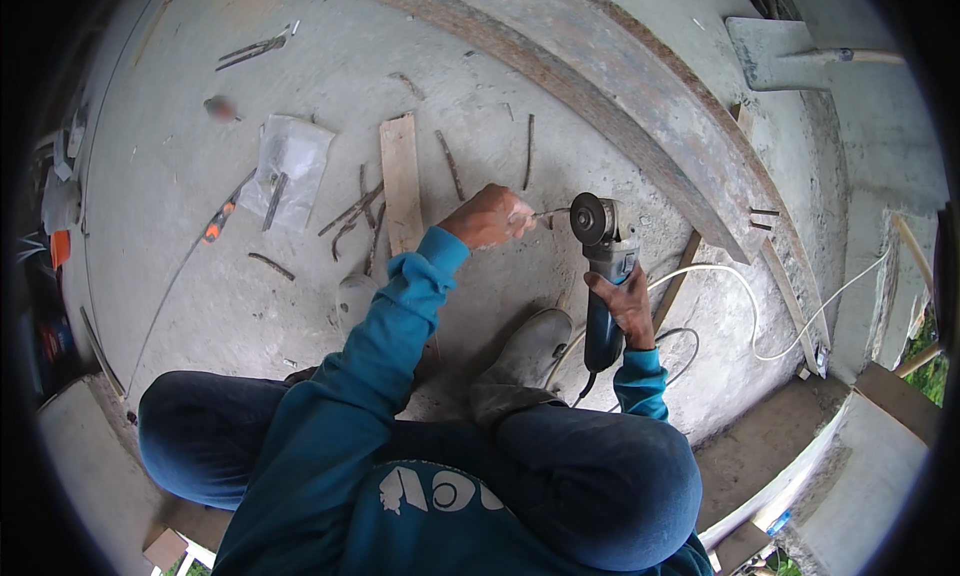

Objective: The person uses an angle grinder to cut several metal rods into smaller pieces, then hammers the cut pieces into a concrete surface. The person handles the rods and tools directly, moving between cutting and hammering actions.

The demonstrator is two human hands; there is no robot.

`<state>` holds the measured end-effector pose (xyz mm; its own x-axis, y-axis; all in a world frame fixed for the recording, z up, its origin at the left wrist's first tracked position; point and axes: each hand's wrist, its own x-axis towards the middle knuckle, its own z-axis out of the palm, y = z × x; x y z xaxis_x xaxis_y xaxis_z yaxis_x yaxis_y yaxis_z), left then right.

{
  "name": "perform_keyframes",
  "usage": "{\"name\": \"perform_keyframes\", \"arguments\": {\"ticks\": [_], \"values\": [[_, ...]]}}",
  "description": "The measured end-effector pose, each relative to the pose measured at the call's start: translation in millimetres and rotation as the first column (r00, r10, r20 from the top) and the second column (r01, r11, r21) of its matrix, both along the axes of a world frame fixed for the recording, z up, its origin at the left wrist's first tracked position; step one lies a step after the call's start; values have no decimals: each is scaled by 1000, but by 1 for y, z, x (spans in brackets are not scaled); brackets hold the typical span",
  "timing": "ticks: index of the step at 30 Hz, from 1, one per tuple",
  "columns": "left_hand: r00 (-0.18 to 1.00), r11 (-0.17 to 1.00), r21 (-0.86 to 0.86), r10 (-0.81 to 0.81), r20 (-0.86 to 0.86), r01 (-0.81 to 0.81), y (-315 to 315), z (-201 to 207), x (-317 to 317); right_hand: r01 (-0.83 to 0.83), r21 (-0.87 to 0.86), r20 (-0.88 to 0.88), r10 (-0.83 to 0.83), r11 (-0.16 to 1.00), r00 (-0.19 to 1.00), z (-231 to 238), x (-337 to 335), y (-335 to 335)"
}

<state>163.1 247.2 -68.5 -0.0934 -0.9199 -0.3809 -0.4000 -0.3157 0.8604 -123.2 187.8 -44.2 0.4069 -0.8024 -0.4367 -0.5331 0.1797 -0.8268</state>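
Note:
My right hand (626,304) is wrapped round the blue body of an angle grinder (602,336). Its dark disc (586,219) points up and to the left. Across from it, my left hand (490,216) is closed on a thin metal rod (552,213). The rod's free end reaches the disc's edge; whether they touch I cannot tell. Whether the disc spins cannot be seen either. Below the left hand is my grey boot (535,351), near the grinder's lower end.
Short steel bars (352,211) lie around a wooden strip (402,176). Left of them are a clear plastic bag (292,161) and pliers (255,49). A rusty steel beam (640,96) curves behind the grinder. A white cord (750,296) runs right; a shovel (775,56) lies far right.

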Motion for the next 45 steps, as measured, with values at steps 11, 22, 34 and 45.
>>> {"name": "perform_keyframes", "arguments": {"ticks": [11, 22, 34, 45], "values": [[972, 955, -241, -128, 198, 175, 3, -2, -22, 136, 35, 13, -136, 990, 991, 16, -10, 11], [823, 939, -244, -67, 564, 244, -7, -51, -34, 155, -34, -5, -155, 987, 988, 12, -46, 27], [667, 840, -542, 420, 615, -29, 12, -47, -58, 80, 16, -60, -79, 997, 995, -35, -44, 27], [451, 539, 1, 705, 547, -843, -6, -79, -80, 34, -55, -161, -42, 998, 986, -63, -52, 23]]}}
